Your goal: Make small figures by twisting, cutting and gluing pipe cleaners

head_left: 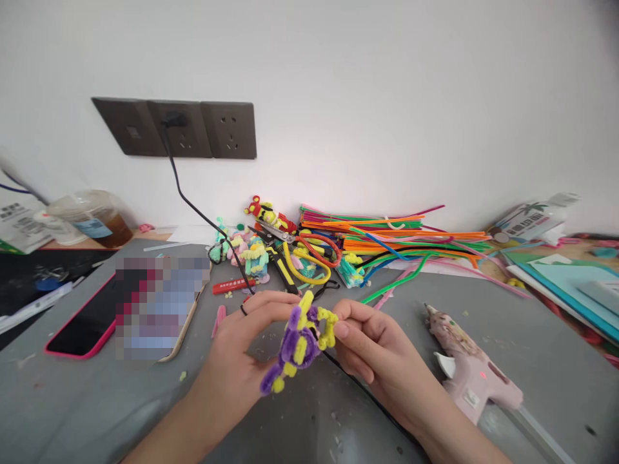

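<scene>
A purple and yellow pipe-cleaner figure [298, 348] is held up over the grey table between my two hands. My left hand [256, 328] grips it from the left, fingers behind it and thumb near its lower end. On the other side, my right hand [370, 338] pinches a yellow fuzzy loop [327, 327] between thumb and forefinger. That loop meets the figure's right side; whether it is fastened there I cannot tell. My left fingertips are partly hidden behind the figure.
A pink glue gun [464, 361] lies right of my right hand, its black cord running under my hands. Beyond are scissors [309, 258], pliers [280, 267], small fuzzy figures and bundled pipe cleaners [416, 241]. Two phones [91, 322] lie left; a drink cup [97, 219] stands behind.
</scene>
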`<state>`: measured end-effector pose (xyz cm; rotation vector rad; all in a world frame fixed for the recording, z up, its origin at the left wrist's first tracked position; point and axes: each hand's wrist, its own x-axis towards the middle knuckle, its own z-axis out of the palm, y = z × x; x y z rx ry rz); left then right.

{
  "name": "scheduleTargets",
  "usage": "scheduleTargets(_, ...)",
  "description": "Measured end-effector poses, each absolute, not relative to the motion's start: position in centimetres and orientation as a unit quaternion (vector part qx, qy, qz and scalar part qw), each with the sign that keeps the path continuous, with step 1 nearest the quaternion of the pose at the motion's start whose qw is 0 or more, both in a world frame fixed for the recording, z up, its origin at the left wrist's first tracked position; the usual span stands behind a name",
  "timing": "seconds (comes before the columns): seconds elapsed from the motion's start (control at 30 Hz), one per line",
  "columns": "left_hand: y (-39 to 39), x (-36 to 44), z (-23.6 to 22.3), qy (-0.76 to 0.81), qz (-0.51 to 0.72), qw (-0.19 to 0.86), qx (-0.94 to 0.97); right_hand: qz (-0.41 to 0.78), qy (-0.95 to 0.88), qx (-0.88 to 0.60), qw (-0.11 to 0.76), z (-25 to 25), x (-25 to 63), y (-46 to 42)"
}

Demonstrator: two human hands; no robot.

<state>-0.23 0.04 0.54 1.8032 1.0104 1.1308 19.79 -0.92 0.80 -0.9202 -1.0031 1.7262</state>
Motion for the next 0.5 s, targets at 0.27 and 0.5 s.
scheduleTargets(0.27,0.14,-0.26,0.7,0.403,0.443,0.35,0.72,0.694,-0.404,-0.388,0.452,0.92,19.78,-0.89)
scheduleTargets(0.5,0.33,-0.19,0.76,0.398,0.439,0.341,0.73,0.697,-0.405,-0.383,0.45,0.74,19.87,-0.94)
